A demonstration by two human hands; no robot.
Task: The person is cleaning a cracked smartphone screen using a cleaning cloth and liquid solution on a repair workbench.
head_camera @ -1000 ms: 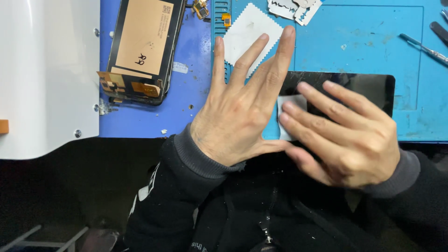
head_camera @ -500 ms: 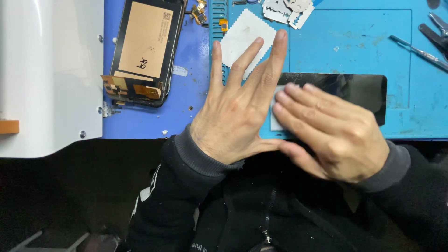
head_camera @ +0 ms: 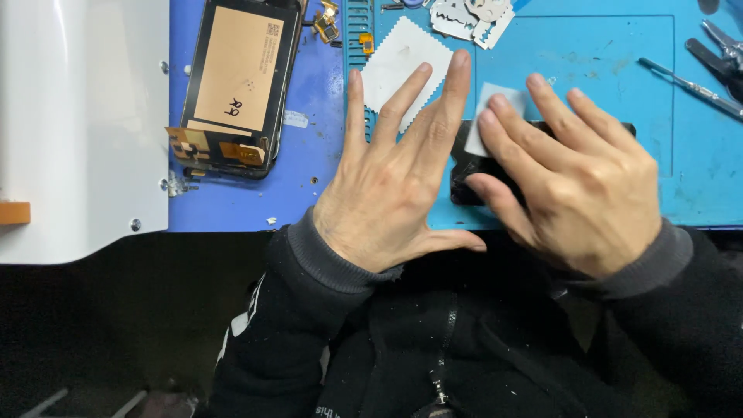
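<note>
My right hand (head_camera: 576,182) is pressing a small white wipe (head_camera: 486,116) flat onto the glossy black screen (head_camera: 467,166). My left hand (head_camera: 391,182) is lying flat beside it, fingers splayed, gripping nothing.

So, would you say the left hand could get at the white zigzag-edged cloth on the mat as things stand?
Probably yes: the left hand lies flat with its fingertips already at the white cloth, and nothing sits between them.

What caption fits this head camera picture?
Right hand presses a small white wipe onto a black glass phone screen; left hand lies flat beside.
</note>
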